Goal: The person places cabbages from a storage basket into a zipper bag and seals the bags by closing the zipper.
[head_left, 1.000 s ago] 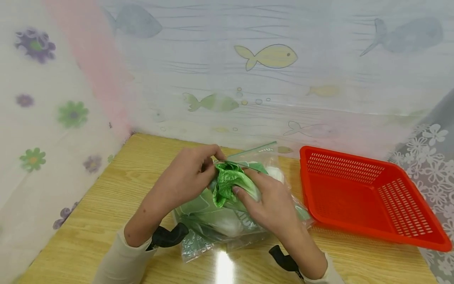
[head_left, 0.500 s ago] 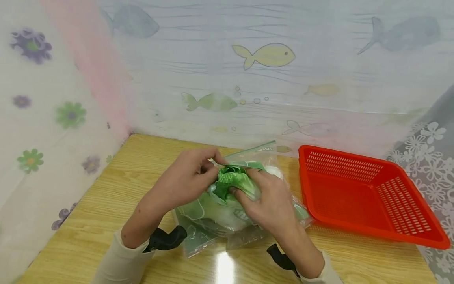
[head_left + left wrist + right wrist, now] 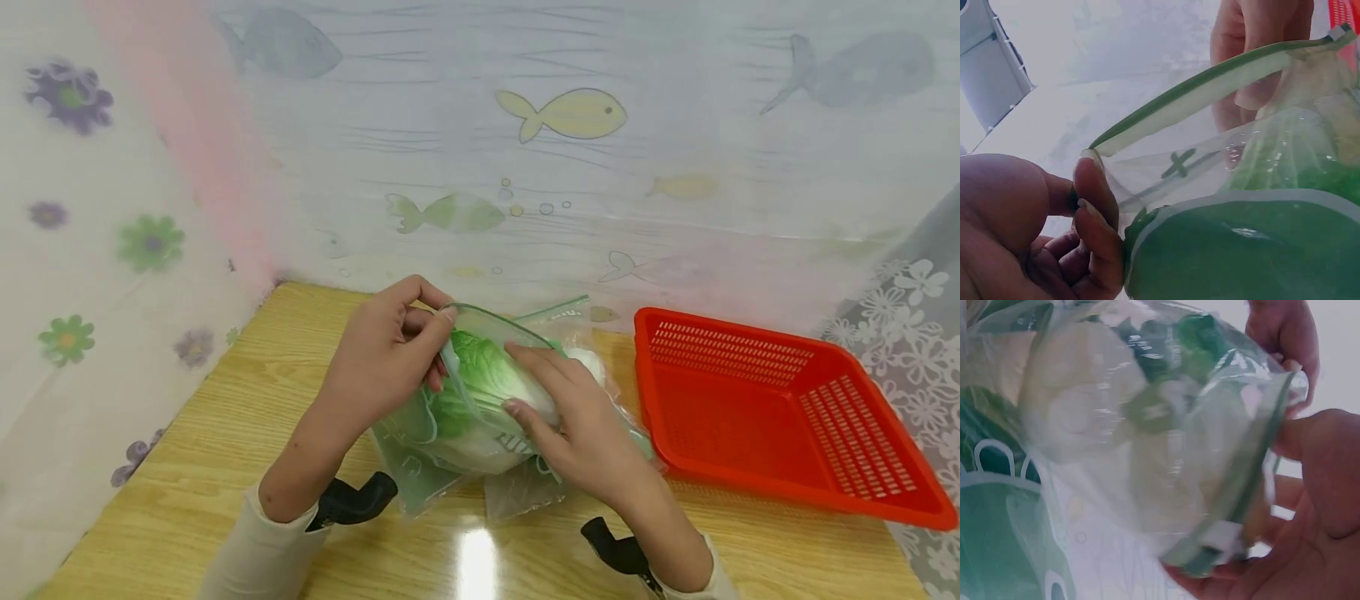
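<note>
A napa cabbage (image 3: 477,360) with green leaves and a white base sits in a clear zip bag (image 3: 468,457). My left hand (image 3: 378,354) pinches the left end of the bag's green-edged mouth between thumb and fingers. Over the white end of the cabbage lies my right hand (image 3: 588,429), its fingers extended and its thumb spread apart. In the left wrist view, the right hand's fingertips (image 3: 1257,94) show through the plastic at the mouth. From the right wrist view, the zip strip (image 3: 1260,456) runs beside the right hand's thumb and fingers.
Under and behind the held bag lie other zip bags (image 3: 573,312), one with a white item (image 3: 588,362) in it. To the right stands a red slotted plastic basket (image 3: 750,425) on the wooden table (image 3: 240,433). Patterned curtains hang behind and at both sides.
The cabbage has gone deeper into the bag, and its leafy end now lies flat inside. My left hand has lifted the mouth higher. My right fingers have straightened from their grip on the cabbage.
</note>
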{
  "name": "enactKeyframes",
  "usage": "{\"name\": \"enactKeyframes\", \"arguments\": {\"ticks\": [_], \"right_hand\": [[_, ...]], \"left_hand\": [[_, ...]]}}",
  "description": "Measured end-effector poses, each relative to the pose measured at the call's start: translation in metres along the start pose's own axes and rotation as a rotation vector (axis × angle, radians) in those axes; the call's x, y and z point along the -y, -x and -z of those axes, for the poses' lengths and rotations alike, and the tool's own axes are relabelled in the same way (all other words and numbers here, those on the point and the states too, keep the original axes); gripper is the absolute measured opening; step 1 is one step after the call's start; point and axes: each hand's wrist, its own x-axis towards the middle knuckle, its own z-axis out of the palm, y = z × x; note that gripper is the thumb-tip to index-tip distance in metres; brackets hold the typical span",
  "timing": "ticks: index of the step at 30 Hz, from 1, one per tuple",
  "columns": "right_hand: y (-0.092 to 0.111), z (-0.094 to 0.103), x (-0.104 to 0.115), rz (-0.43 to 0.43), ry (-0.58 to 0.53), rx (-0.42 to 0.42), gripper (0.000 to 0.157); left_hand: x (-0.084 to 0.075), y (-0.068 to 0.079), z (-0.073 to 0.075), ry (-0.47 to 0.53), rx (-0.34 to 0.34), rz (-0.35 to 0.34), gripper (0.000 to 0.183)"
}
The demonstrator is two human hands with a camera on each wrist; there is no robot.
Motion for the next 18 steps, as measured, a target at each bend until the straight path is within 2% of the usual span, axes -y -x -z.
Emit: {"name": "enactKeyframes", "arguments": {"ticks": [3, 7, 10, 12, 14, 16, 18], "right_hand": [[0.001, 0.001, 0.000, 0.029, 0.011, -0.033, 0.050], [-0.001, -0.006, 0.003, 0.109, 0.098, -0.013, 0.045], [-0.001, -0.006, 0.003, 0.175, 0.088, 0.014, 0.045], [-0.001, 0.001, 0.002, 0.196, 0.015, 0.039, 0.054], [0.000, 0.012, -0.001, 0.199, -0.078, 0.051, 0.074], [0.004, 0.024, -0.004, 0.155, -0.134, 0.071, 0.090], [0.007, 0.035, -0.008, 0.095, -0.165, 0.069, 0.093]], "left_hand": [[-0.003, 0.002, -0.001, 0.013, -0.010, -0.050, 0.008], [-0.009, 0.007, -0.008, -0.018, 0.031, -0.129, 0.006], [-0.012, 0.011, -0.009, -0.006, 0.004, -0.137, 0.005], [-0.013, 0.012, -0.004, 0.034, -0.050, -0.113, 0.007], [-0.014, 0.012, 0.004, 0.088, -0.106, -0.081, 0.009], [-0.014, 0.012, 0.012, 0.149, -0.139, -0.047, 0.012], [-0.015, 0.012, 0.021, 0.199, -0.145, -0.016, 0.014]]}}
